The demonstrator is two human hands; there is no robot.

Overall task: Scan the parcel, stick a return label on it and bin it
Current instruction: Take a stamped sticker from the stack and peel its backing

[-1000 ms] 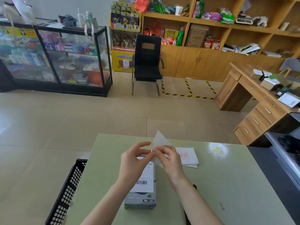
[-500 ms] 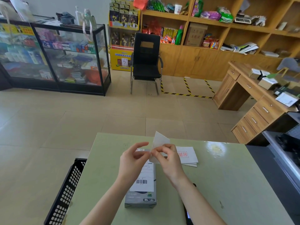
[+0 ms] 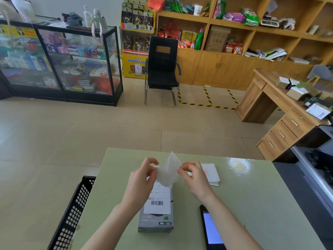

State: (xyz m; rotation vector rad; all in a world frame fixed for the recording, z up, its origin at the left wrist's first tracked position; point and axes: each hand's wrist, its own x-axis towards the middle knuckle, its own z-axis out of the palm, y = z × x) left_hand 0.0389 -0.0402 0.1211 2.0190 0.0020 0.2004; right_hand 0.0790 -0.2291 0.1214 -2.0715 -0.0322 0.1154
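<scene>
A grey parcel (image 3: 156, 221) with a white barcode label lies flat on the pale green table (image 3: 252, 204), right in front of me. Above its far end I hold a white return label (image 3: 169, 170) with its plain side towards me. My left hand (image 3: 143, 179) pinches the label's left edge and my right hand (image 3: 195, 177) pinches its right edge, so the sheet is spread between them. A small stack of return labels (image 3: 211, 175) with a red stamp lies just behind my right hand. The black slotted bin (image 3: 72, 213) stands at the table's left side.
A phone (image 3: 211, 230) with a lit screen lies on the table to the right of the parcel, under my right forearm. A dark counter (image 3: 306, 186) adjoins the table on the right. A black chair, a glass display case and wooden shelves stand across the tiled floor.
My hands have moved apart, and the label now spreads wider between them. The view has tilted down, so the phone shows more fully.
</scene>
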